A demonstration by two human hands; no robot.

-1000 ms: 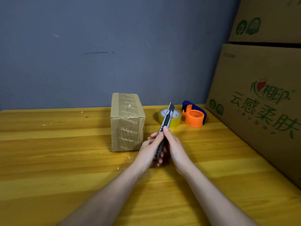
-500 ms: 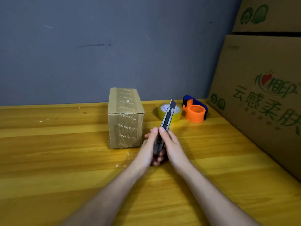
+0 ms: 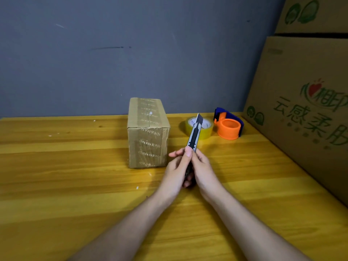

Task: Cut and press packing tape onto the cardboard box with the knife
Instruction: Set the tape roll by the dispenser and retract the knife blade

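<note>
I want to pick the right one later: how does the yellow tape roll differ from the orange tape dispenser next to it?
Colour: the yellow tape roll is translucent yellow; the orange tape dispenser is solid orange with a blue part behind.
Height: the roll lies lower; the dispenser rises higher at its blue back.
View: the knife crosses in front of the roll; the dispenser shows unblocked.
Shared: both sit on the wooden table, right of the cardboard box.

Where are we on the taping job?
Done: the cardboard box already carries printed tape along its top and front. In hand: both hands, left hand and right hand, hold the knife, blade out, pointing up. Left: the tape roll lies untouched beside the orange dispenser; no fresh strip is pulled, cut or pressed.
</note>
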